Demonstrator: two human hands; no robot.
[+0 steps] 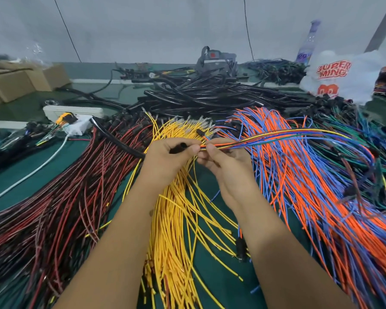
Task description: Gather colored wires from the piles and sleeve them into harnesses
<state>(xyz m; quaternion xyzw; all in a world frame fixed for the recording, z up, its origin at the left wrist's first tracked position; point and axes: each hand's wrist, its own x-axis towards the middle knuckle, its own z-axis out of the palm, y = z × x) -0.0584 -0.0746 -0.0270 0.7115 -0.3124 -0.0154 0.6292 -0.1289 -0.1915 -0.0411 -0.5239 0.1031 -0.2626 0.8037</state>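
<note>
Head view: we have one camera, looking down over both forearms at a green tabletop (221, 282) buried in wire.
Left hand: our left hand (165, 157) is curled round a short black sleeve (177, 147), thumb and forefinger pinching it so its open end faces right.
Right hand: our right hand (223, 160) pinches a gathered bundle (265, 139) of orange, blue, green and yellow wires just behind their tips; the other fingers are curled under it.
Bundle: it arcs away over the right side of the tabletop, its tips touching or just short of the sleeve mouth; we cannot tell whether any wire has entered.
Piles: red-and-black wires (60, 197) lie toward the left edge, yellow wires (176, 219) run down the middle under our hands, orange-and-blue wires (321, 186) fill the right side.
Far side: black tubing (205, 94) is heaped near the far edge, with a cardboard box (27, 81) at the far left corner and a printed plastic bag (339, 76) at the far right.
Step in hand: we judge this to be the feeding of the bundle into the sleeve.
Doing it well: we should keep the tips level and tight together, hold the pinch close to the ends so none buckles, line the sleeve up with the bundle, then push in short strokes.
Risk: one stray wire may catch on the rim and fold back.
</note>
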